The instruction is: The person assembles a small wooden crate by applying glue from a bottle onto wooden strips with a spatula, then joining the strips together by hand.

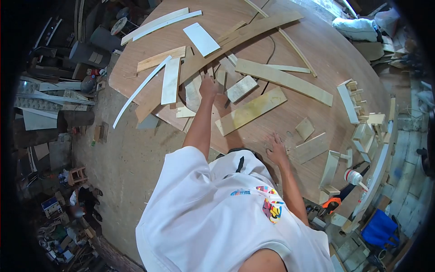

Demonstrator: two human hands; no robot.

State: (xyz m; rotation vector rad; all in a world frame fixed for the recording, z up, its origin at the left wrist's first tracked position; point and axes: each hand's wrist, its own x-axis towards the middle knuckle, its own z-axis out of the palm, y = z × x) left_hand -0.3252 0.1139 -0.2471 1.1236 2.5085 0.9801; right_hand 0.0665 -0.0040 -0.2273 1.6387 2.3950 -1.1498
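Note:
My left hand (208,86) reaches forward into a pile of wooden pieces, its fingers among short strips under the long curved board (244,40); whether they grip one cannot be made out. Close by on its right lies a short pale block (242,89). To its left, a white-faced board (171,81) leans over other pieces. My right hand (275,149) rests on the wooden tabletop (253,129) with its fingers spread, holding nothing. A yellowish plank (252,111) lies just beyond it, and a small square piece (305,128) and a thin flat board (311,148) lie to its right.
A long plank (284,81) and a white rectangular piece (201,39) lie farther back. Small wooden frames (364,138) stand at the right edge, near a white bottle (353,177) and an orange-handled saw (332,205). A blue bag (379,229) sits lower right. Another person (86,201) is at far left.

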